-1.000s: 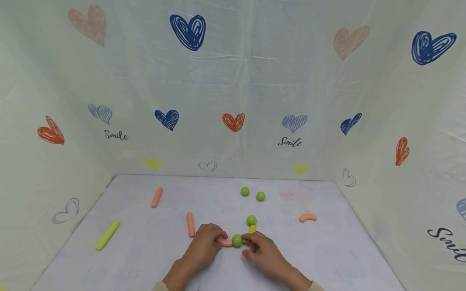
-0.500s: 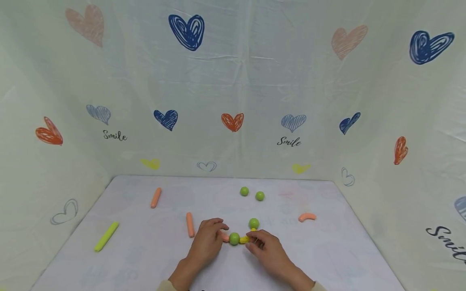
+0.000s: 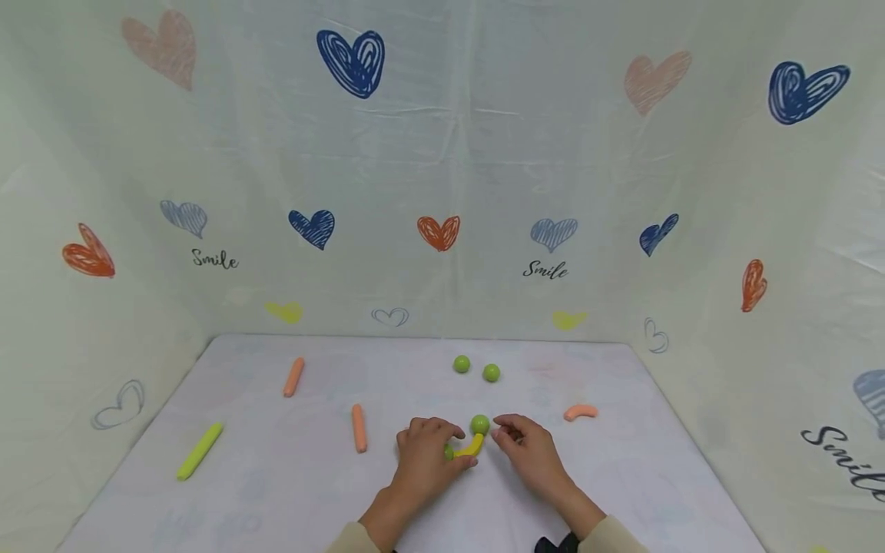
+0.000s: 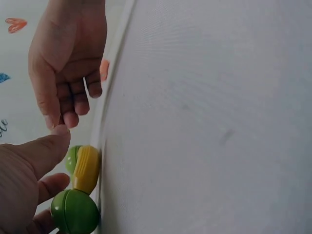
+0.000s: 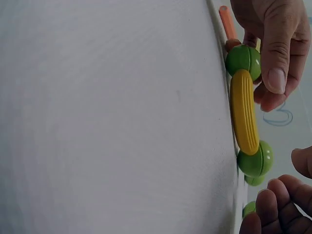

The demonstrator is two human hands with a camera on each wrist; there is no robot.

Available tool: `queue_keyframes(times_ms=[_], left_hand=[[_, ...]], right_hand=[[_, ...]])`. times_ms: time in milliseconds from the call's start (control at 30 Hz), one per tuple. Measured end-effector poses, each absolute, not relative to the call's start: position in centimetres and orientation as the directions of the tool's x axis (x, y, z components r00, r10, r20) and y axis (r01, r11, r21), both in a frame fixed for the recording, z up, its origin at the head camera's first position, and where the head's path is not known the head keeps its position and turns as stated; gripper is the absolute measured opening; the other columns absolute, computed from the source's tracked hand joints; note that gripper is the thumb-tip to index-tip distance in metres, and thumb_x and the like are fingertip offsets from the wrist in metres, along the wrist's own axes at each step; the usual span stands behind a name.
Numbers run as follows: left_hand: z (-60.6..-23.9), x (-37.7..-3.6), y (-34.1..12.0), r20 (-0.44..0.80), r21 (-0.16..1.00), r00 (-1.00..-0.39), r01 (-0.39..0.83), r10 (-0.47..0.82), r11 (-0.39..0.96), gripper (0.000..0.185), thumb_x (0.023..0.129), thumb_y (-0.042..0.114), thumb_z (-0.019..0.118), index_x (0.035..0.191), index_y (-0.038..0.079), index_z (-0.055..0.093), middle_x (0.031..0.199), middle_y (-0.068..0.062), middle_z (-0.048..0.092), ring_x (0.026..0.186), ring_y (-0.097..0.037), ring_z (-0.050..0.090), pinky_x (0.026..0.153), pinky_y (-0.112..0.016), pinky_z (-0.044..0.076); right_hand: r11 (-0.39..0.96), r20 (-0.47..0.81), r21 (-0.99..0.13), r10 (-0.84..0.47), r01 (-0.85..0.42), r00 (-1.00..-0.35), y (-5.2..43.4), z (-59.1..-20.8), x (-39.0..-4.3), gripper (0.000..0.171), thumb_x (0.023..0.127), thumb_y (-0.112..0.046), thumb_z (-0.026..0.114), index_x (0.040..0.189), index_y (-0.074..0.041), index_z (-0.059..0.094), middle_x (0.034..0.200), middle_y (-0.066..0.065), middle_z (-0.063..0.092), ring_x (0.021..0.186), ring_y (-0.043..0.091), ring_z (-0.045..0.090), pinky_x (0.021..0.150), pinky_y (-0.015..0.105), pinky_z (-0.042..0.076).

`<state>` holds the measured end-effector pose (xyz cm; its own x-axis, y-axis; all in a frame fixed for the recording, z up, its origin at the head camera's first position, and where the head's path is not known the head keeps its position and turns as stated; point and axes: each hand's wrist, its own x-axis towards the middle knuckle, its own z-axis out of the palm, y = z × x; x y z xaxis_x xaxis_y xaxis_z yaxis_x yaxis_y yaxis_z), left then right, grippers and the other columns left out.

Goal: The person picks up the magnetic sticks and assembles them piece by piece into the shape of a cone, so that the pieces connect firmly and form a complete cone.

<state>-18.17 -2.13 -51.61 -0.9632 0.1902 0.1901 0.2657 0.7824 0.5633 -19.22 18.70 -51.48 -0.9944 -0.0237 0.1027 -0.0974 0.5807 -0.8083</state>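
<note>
A yellow curved, ridged piece [image 3: 472, 447] joins two green balls on the white table. The far green ball [image 3: 480, 425] shows whole; the near green ball [image 5: 239, 61] is partly covered by my left hand [image 3: 429, 455] in the head view. That hand arches over the near ball with thumb and fingers spread, holding nothing. A peach curved piece [image 5: 232, 45] at the near ball's other side is mostly hidden behind it. My right hand [image 3: 534, 455] hovers just right of the far ball, fingers loosely bent and no object between them.
Two loose green balls [image 3: 462, 364] lie farther back. Two orange sticks [image 3: 359, 428] and a lime stick [image 3: 200, 452] are to the left. A peach curved piece [image 3: 581, 412] lies at right. Heart-printed cloth [image 3: 442, 184] surrounds the table.
My left hand has left the peach curved piece and moved right over the near ball. My right hand has let go of the yellow piece and shifted right, beside the far ball.
</note>
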Motion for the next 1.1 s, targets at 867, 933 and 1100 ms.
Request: queue_keyframes(times_ms=[867, 933, 1100], left_hand=[[-51.1, -18.7, -2.9, 0.236, 0.465, -0.919, 0.391, 0.315, 0.794, 0.020, 0.085, 0.008, 0.081, 0.102, 0.018, 0.084, 0.125, -0.006, 0.069, 0.121, -0.033, 0.053, 0.098, -0.053, 0.048], [-51.3, -18.8, -2.7, 0.226, 0.485, -0.926, 0.375, 0.301, 0.790, 0.016, 0.084, 0.018, 0.086, 0.100, 0.019, 0.084, 0.125, -0.006, 0.068, 0.122, -0.034, 0.052, 0.099, -0.054, 0.047], [-51.8, -18.8, -2.4, 0.248, 0.480, -0.924, 0.379, 0.292, 0.792, 0.017, 0.083, 0.028, 0.091, 0.097, 0.021, 0.084, 0.122, -0.006, 0.067, 0.120, -0.034, 0.051, 0.096, -0.053, 0.046]], right_hand=[[0.618, 0.028, -0.778, -0.148, -0.115, -0.989, 18.6, -52.1, -19.7, 0.030, 0.092, -0.029, 0.082, 0.117, -0.014, 0.075, 0.094, -0.005, 0.066, 0.086, 0.009, 0.059, 0.073, 0.024, 0.049], [0.607, 0.035, -0.785, -0.158, -0.125, -0.987, 18.7, -52.3, -19.6, 0.031, 0.091, -0.029, 0.083, 0.117, -0.014, 0.075, 0.095, -0.005, 0.067, 0.086, 0.009, 0.060, 0.074, 0.024, 0.049], [0.604, 0.054, -0.783, -0.176, -0.151, -0.983, 18.6, -52.5, -19.5, 0.030, 0.089, -0.025, 0.085, 0.115, -0.015, 0.075, 0.095, -0.005, 0.068, 0.087, 0.010, 0.060, 0.075, 0.025, 0.049]])
